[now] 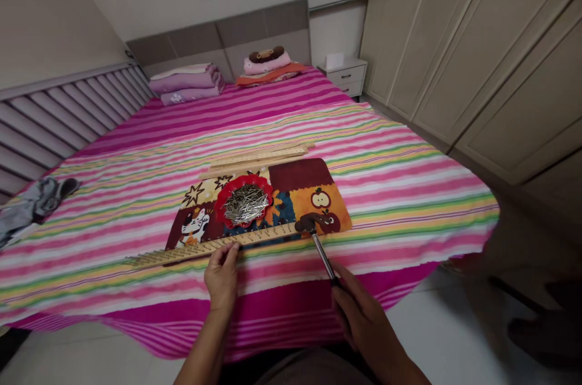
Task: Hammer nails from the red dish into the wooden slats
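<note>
Mostly bed (pixel 395 182), striped cover; patterned mat (pixel 300 176) on it. Wooden strip (pixel 268 233) lies along the mat's near edge, left end reaching past it. Hammer (pixel 324 253) slants, head at the strip's right end. Red dish (pixel 221 200) sits on the mat, beyond the strip. Right hand (pixel 359 306): grip closed around the handle. Left hand (pixel 222 273): grip pinched on the strip's near edge. Smallest, nails (pixel 245 203): loose heap in the dish, others rowed along the strip.

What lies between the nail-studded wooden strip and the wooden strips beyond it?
In the head view, a red bowl holding nails sits there, on the patterned mat.
</note>
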{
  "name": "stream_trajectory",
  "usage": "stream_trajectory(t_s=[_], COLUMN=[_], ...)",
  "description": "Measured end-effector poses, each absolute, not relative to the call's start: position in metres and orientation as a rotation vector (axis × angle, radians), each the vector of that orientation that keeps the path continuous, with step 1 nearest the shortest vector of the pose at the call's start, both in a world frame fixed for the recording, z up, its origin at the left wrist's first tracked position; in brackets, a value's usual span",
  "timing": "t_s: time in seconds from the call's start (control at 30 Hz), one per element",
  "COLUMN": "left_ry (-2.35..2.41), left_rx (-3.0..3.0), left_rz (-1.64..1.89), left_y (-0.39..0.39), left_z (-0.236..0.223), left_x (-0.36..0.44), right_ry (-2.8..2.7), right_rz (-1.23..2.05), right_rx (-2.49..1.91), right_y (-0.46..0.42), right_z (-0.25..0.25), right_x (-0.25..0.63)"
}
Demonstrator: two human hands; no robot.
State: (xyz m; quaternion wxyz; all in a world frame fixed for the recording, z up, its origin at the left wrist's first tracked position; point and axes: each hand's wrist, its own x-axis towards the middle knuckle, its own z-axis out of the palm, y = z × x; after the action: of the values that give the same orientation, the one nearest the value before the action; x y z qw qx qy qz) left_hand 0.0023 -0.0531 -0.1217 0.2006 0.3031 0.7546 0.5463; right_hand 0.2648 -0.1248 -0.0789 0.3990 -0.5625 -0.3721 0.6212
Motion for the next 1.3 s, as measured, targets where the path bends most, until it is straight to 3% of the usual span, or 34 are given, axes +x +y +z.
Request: stream_trajectory(t_s=[0.47, 0.93, 1.3], left_ry=[2.080, 2.121, 2.116], left_rx=[0.857, 1.087, 1.079], left_rz=[1.575, 1.516, 1.506], left_y=[-0.047, -0.050, -0.051], left_z=[-0.126, -0.133, -0.139], left_x=[0.014, 0.015, 0.012], right_ry=[-0.920, -1.643, -1.852], right_rz=[1.629, 1.444, 1.355], right_rx=[-1.356, -1.133, -0.996], right_y=[-0.126, -0.098, -0.082], right_z=[-0.081, -0.060, -0.060], right_x=[0.260, 0.225, 0.200])
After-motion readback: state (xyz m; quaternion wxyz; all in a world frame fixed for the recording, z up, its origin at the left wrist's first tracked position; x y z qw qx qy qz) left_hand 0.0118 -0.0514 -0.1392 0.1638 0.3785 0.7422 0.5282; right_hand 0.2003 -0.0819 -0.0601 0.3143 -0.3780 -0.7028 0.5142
